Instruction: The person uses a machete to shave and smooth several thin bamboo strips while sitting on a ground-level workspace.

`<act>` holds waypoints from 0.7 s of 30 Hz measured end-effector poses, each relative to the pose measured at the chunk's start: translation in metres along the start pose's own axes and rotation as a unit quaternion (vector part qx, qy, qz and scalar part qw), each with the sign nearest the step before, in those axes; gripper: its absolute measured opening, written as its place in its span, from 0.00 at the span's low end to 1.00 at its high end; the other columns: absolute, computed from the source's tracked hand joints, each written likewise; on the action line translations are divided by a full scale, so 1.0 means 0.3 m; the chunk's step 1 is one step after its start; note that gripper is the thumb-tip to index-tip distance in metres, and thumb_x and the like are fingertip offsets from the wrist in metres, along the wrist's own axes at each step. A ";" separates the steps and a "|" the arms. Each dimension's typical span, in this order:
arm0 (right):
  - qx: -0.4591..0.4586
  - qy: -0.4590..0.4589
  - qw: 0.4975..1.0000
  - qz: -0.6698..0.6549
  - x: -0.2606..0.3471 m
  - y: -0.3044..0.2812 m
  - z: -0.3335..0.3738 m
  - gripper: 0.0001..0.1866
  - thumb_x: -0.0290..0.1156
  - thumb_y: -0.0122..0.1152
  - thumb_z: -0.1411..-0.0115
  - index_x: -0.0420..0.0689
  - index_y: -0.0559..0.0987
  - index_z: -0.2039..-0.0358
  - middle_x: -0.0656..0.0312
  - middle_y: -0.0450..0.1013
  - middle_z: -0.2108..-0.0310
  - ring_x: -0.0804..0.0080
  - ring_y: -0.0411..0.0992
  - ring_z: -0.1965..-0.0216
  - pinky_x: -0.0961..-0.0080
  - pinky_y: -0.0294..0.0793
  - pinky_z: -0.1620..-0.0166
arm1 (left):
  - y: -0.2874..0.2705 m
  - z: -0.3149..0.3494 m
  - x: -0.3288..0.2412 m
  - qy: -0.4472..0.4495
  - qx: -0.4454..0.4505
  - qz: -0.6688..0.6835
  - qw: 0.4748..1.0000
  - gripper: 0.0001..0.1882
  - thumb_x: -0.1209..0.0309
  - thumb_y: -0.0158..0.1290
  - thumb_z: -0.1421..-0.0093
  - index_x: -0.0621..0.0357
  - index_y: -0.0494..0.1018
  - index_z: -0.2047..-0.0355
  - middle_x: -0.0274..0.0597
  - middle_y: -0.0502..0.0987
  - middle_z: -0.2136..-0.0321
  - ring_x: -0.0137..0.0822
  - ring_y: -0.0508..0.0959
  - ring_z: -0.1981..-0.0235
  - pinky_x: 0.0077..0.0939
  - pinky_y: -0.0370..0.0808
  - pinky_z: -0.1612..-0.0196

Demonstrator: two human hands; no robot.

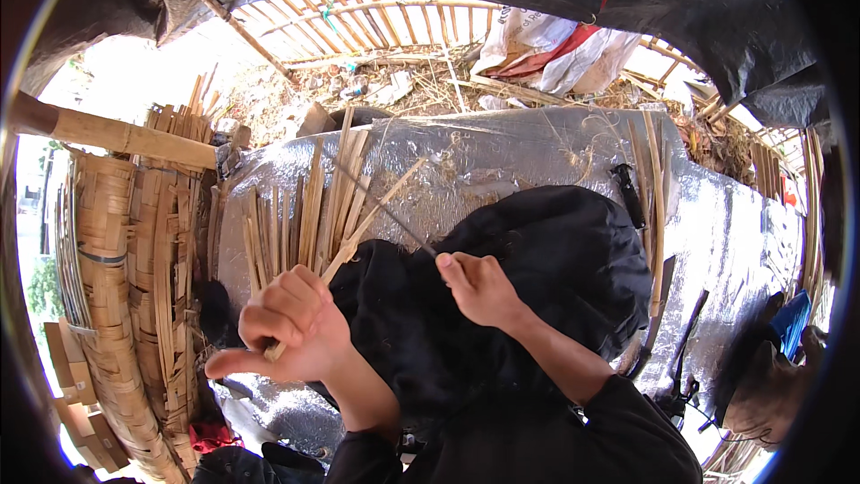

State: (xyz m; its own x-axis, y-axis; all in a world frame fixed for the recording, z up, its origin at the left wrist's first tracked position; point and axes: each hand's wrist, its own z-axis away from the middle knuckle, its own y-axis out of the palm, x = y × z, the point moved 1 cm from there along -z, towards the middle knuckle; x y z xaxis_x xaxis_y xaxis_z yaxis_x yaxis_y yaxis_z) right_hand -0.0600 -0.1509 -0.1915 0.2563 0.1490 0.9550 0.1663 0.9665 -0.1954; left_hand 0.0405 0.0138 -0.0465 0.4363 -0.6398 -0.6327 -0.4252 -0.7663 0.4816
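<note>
My left hand (300, 323) is closed round a pale split bamboo strip (342, 255), its thumb sticking out to the left. The strip slants up and to the right, with a ragged, split part just above the fist. In my right hand (481, 289) is a thin, dark, knife-like blade (399, 221), gripped at its near end; its handle is hidden by the fingers. The blade points up and left and crosses the strip in the picture; whether they touch I cannot tell. Black cloth (555, 260) covers my lap beneath both hands.
Several bamboo strips (309, 206) lie beyond my left hand, more (658, 188) at the right, on a silvery sheet (448, 148). A black-handled tool (629, 195) lies beside the right strips. Woven bamboo rolls (107, 278) stand left; a person (761, 394) sits at the right edge.
</note>
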 end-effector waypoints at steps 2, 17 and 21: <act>0.017 -0.006 1.000 0.023 0.079 0.015 0.009 0.32 0.54 0.47 0.29 0.36 0.76 0.76 0.44 0.70 0.84 0.44 0.74 0.80 0.57 0.72 0.72 | 0.009 0.010 -0.002 0.020 0.028 -0.018 0.999 0.42 0.26 0.36 0.38 0.55 0.60 0.85 0.33 0.59 0.88 0.29 0.57 0.86 0.26 0.53 0.81; 0.011 -0.064 0.992 0.108 0.084 0.024 0.011 0.28 0.51 0.53 0.31 0.39 0.75 0.77 0.49 0.70 0.88 0.45 0.74 0.82 0.54 0.73 0.76 | -0.031 0.077 0.010 0.030 0.134 -0.057 0.989 0.27 0.63 0.39 0.32 0.52 0.55 0.90 0.31 0.55 0.93 0.25 0.51 0.91 0.22 0.51 0.86; 0.001 -0.102 0.987 0.126 0.118 0.013 0.049 0.27 0.51 0.54 0.31 0.40 0.74 0.78 0.49 0.70 0.89 0.45 0.74 0.82 0.54 0.74 0.77 | 0.005 0.102 0.006 0.028 0.112 -0.076 0.990 0.25 0.66 0.41 0.36 0.52 0.53 0.92 0.31 0.56 0.94 0.25 0.53 0.94 0.21 0.48 0.87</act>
State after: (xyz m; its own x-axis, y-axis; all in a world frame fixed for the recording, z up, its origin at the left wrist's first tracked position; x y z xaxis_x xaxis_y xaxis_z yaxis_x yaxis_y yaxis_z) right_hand -0.0642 -0.1388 -0.1552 0.0922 0.4228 0.9015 0.1208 0.8939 -0.4316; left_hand 0.0164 0.0135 -0.0655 0.5489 -0.5247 -0.6507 -0.5142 -0.8257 0.2321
